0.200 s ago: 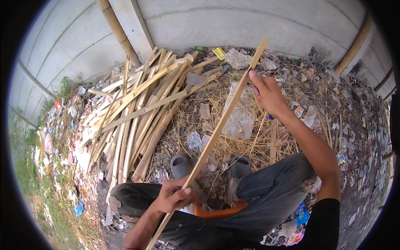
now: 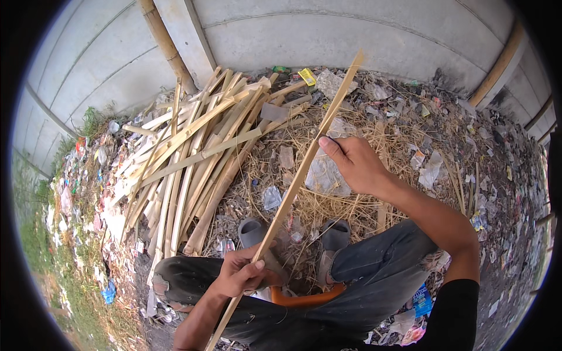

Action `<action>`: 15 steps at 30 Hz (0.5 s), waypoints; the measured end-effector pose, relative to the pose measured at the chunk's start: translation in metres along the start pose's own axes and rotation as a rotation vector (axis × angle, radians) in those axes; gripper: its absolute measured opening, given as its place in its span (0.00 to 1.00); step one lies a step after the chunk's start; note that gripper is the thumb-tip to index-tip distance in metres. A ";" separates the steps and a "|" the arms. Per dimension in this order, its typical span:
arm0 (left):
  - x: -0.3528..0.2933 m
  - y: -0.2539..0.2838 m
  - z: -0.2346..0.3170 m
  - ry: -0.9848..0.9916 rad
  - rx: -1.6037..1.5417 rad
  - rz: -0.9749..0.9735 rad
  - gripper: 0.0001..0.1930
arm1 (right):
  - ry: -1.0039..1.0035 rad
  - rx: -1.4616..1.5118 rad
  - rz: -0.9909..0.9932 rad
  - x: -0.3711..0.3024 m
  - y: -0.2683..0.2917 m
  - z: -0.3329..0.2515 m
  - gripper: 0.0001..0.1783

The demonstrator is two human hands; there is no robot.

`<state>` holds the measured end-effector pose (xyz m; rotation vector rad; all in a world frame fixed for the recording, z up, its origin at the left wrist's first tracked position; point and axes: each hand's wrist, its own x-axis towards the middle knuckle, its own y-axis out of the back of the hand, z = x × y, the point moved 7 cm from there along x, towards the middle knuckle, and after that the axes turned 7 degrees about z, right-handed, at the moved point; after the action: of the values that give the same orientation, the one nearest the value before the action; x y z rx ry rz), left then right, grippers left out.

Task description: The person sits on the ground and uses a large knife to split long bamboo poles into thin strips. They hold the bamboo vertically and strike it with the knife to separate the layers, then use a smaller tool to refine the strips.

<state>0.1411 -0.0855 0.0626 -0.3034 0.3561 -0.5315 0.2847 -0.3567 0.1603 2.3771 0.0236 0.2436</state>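
Observation:
A long, pale bamboo strip slants across the middle, its far end frayed and its near end passing over my left thigh. My left hand is closed around its lower part, thumb on top. Farther up, my right hand is closed, with its thumb pressed on the strip. The blue-handled tool seen in that hand a moment earlier is now hidden by the hand; its blade cannot be made out.
A heap of split bamboo strips lies at the left. Straw-like shavings and litter cover the ground ahead. My grey sandals and an orange curved piece show between my legs. A concrete wall stands behind.
My right hand has slid down the strip toward me, and the blue handle has gone out of sight. The strip's far end has swung slightly left. My left hand keeps its hold.

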 end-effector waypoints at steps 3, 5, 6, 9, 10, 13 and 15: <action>-0.004 0.002 0.001 -0.023 -0.001 0.012 0.28 | 0.023 0.038 -0.010 -0.003 -0.004 -0.007 0.33; -0.006 0.003 0.001 -0.027 -0.014 0.019 0.28 | 0.020 0.039 -0.056 -0.006 -0.008 -0.010 0.33; -0.007 0.002 0.002 -0.028 -0.019 0.023 0.28 | 0.015 0.032 -0.095 -0.008 -0.009 -0.015 0.33; 0.004 0.000 0.002 0.004 0.020 0.050 0.28 | 0.179 0.050 -0.189 -0.035 -0.047 -0.032 0.33; 0.007 0.001 0.001 0.025 0.043 0.074 0.27 | 0.266 0.071 -0.225 -0.044 -0.062 -0.042 0.33; 0.007 0.006 0.000 0.026 0.042 0.096 0.26 | 0.208 0.002 -0.317 -0.046 -0.078 -0.044 0.34; 0.008 0.008 -0.001 0.011 0.052 0.112 0.27 | 0.130 0.036 -0.389 -0.046 -0.084 -0.044 0.35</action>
<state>0.1508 -0.0841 0.0567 -0.2289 0.3667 -0.4313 0.2355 -0.2696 0.1273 2.3304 0.5494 0.2101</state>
